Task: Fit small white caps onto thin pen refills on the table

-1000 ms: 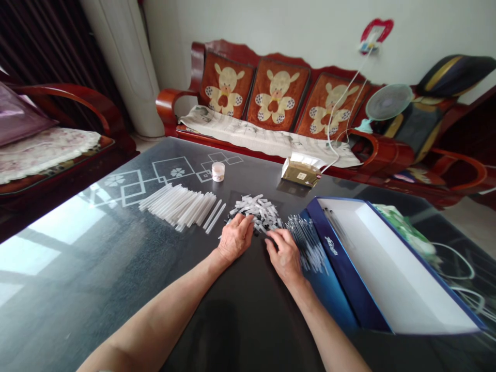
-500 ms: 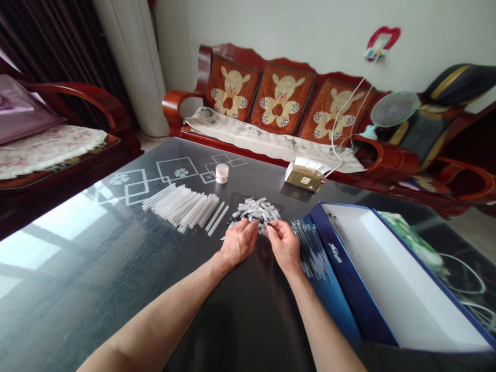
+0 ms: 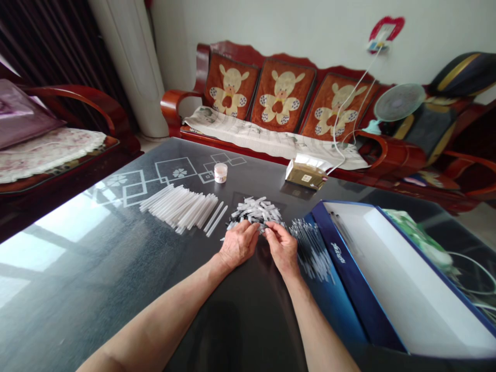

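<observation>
My left hand point(image 3: 240, 241) rests at the near edge of a pile of small white and black plastic pieces point(image 3: 258, 207) that look like pen parts. Its fingers are curled together, and what they hold is hidden. Close beside it, my right hand point(image 3: 282, 248) pinches with thumb and forefinger at the same pile; anything in the pinch is too small to name. Left of the pile lie many translucent white pen barrels point(image 3: 182, 206), with two set a little apart. To the right, thin pen refills point(image 3: 312, 250) lie on a blue box lid.
A long blue box point(image 3: 391, 274) with a white inside stands at the right, a few pens at its far end. Further back on the dark glossy table point(image 3: 116, 279) are a small round tub point(image 3: 220, 173) and a tissue pack point(image 3: 306, 174). A green-white bag point(image 3: 416, 237) lies beyond the box.
Both hands stay at the pile with small finger movements. The dark bit earlier seen at my right fingertips no longer shows clearly. The view has shifted slightly.
</observation>
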### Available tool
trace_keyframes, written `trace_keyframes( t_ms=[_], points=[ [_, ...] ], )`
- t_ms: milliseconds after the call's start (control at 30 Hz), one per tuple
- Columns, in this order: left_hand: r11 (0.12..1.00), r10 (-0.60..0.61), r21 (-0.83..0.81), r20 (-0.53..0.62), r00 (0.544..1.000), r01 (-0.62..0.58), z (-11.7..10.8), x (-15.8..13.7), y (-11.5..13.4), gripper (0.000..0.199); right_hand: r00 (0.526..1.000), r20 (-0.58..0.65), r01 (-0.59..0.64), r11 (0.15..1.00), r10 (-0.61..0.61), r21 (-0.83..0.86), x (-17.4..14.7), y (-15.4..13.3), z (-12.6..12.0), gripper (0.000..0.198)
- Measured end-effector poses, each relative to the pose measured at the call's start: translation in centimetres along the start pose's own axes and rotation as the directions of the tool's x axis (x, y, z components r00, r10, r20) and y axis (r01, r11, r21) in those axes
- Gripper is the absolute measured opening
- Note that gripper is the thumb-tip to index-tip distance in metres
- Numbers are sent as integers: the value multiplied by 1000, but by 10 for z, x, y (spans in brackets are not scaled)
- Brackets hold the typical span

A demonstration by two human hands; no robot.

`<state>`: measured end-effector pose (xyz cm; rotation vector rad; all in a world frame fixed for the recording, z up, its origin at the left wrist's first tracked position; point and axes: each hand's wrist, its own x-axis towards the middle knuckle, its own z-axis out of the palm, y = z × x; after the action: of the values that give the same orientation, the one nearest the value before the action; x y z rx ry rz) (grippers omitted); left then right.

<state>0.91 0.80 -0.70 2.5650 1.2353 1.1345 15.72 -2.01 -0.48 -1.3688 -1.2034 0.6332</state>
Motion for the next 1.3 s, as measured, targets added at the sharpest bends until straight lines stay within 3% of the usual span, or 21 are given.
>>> trace_keyframes(
  t_ms=[367, 733, 1000, 1100, 1167, 1300],
  points=[
    [986, 7, 169, 52, 999, -15, -4, 3, -1, 28, 997, 17, 72, 994, -71, -81, -1, 1, -1, 23],
    [986, -7, 165, 80, 997, -6, -4, 3, -1, 30, 990, 47, 140, 981, -135, -132, -1, 2, -2, 20],
    [986, 8, 164, 86, 996, -22, -6, 5, -2, 30, 990, 136, -48, 998, 41, 52, 3, 7, -5, 25],
    [987, 30, 157, 90, 995, -44, -9, 6, -1, 31, 983, 161, -102, 994, 93, 47, 5, 4, -9, 29],
    [988, 43, 146, 92, 995, -56, -10, 6, 1, 32, 980, 182, -82, 997, 81, -1, 6, 1, -12, 31],
    [989, 65, 126, 90, 994, -77, -12, 6, 2, 30, 983, 180, 68, 981, -34, -183, 5, -5, -16, 29]
  ],
)
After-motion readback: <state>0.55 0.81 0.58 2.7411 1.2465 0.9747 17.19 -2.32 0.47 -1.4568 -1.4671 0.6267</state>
